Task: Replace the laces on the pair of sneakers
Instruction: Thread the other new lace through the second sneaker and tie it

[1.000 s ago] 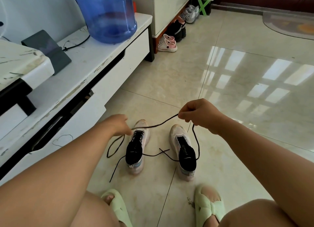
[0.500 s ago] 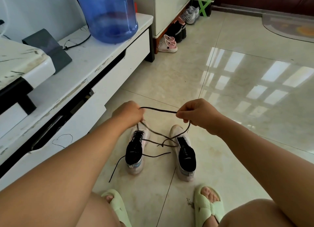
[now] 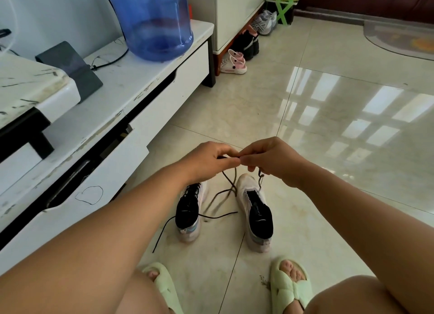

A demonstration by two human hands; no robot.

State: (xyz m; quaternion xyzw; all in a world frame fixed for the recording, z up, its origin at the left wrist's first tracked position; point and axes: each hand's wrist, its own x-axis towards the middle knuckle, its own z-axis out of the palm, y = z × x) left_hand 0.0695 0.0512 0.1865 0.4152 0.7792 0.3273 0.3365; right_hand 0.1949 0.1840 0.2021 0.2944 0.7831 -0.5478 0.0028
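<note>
Left hand [image 3: 209, 159] and right hand [image 3: 270, 159] met fingertip to fingertip, both pinching one thin black lace [image 3: 229, 187] above the shoes | two pale sneakers [image 3: 254, 210] with black tongues, side by side on glossy tile floor [image 3: 305, 102] | two soft green slippers [image 3: 290, 283] nearest the camera.

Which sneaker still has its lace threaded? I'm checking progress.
The left sneaker, nearer the white cabinet: black lace crisscrosses its eyelets. The right sneaker shows a bare tongue.

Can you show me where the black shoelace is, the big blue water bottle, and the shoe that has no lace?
black shoelace [image 3: 231, 186]: head view, strand hanging below the hands.
blue water bottle [image 3: 155, 22]: head view, middle of its body.
unlaced sneaker [image 3: 259, 214]: head view, its black tongue.
</note>
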